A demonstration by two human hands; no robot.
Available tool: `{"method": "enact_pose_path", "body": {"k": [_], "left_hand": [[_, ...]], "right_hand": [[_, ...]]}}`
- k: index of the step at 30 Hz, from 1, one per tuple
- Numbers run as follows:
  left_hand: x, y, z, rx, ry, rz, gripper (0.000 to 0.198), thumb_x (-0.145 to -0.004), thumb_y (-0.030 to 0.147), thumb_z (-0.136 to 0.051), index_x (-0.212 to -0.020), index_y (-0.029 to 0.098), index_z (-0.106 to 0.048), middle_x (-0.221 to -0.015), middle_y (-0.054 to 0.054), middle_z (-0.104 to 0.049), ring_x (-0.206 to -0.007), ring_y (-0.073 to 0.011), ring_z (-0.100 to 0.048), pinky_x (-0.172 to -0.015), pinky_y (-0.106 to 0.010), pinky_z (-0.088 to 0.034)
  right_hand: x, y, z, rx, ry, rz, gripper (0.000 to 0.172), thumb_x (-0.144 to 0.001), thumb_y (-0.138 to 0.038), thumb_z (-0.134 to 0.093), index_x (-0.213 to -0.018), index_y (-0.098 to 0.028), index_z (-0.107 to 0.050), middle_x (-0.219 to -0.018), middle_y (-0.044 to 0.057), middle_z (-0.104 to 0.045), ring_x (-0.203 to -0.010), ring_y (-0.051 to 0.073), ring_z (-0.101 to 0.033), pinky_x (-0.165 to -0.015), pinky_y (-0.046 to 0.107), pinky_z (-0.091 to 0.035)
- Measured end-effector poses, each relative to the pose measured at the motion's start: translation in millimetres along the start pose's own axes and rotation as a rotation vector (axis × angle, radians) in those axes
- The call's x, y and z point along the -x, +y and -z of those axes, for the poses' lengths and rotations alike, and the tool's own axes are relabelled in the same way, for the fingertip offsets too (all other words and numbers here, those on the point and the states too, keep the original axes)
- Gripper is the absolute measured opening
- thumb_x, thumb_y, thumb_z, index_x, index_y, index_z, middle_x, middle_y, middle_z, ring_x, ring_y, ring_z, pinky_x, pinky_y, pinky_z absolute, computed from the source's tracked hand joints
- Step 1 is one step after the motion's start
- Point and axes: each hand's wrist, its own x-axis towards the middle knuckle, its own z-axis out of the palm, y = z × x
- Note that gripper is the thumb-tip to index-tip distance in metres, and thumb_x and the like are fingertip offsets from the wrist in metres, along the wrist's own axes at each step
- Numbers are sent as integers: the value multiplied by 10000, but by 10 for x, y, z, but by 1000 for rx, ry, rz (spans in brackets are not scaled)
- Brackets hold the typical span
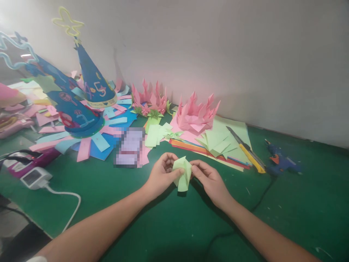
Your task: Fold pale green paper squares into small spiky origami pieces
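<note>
Between my two hands, just above the green table, is a small piece of folded light green paper (pixel 183 174). My left hand (pixel 165 173) pinches it from the left, thumb lying across its front. On the other side, my right hand (pixel 205 178) grips its right edge between thumb and fingers. The fingers behind the paper are partly hidden. Beyond my hands lie light green paper pieces (pixel 154 135) and a stack of coloured sheets (pixel 231 142). A pink folded-paper crown (pixel 198 114) stands on the sheets, with another pink crown (pixel 149 98), trimmed with green leaves, to its left.
A yellow utility knife (pixel 252 157) with its blade out and a blue glue gun (pixel 280 159) lie on the right. Blue cone hats (pixel 95 74) ringed by paper strips stand at left, near a blurred-out phone (pixel 129 147) and a white charger (pixel 36 178) with its cable.
</note>
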Motion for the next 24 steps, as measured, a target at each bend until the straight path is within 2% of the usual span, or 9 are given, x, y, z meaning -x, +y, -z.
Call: {"method": "enact_pose_path", "body": {"k": [4, 11, 15, 24], "left_hand": [[1, -32, -3, 54, -55, 23, 437, -659, 297, -753, -918, 187, -419, -778, 29, -550, -650, -76, -546, -606, -207, -461], [41, -75, -40, 36, -139, -13, 418, -704, 243, -724, -960, 209, -395, -844, 36, -505, -653, -52, -526, -596, -179, -455], [45, -100, -44, 38, -152, -19, 481, -706, 221, -723, -1038, 222, -374, -851, 32, -501, -659, -64, -537, -596, -194, -466], [36, -140, -30, -12, -173, -41, 573, -669, 209, -759, -1099, 229, -381, -864, 28, -490, -653, -64, -510, -572, -190, -438]], "right_hand": [[2, -14, -2, 21, 18, 0, 253, -848, -432, -530, -780, -197, -592, -712, -1, -578, -656, 139, -554, -630, 243, -488], [20, 3, -32, 114, 49, 20, 252, -859, -408, -506, -728, -196, -539, -665, -20, -505, -619, 127, -491, -564, 222, -425], [18, 17, -38, 169, 48, 48, 228, -866, -385, -498, -747, -194, -530, -690, -18, -507, -659, 130, -499, -599, 221, -422], [52, 46, -44, 288, 62, 57, 240, -895, -400, -454, -773, -196, -486, -674, -29, -495, -614, 114, -486, -562, 212, -379]]}}
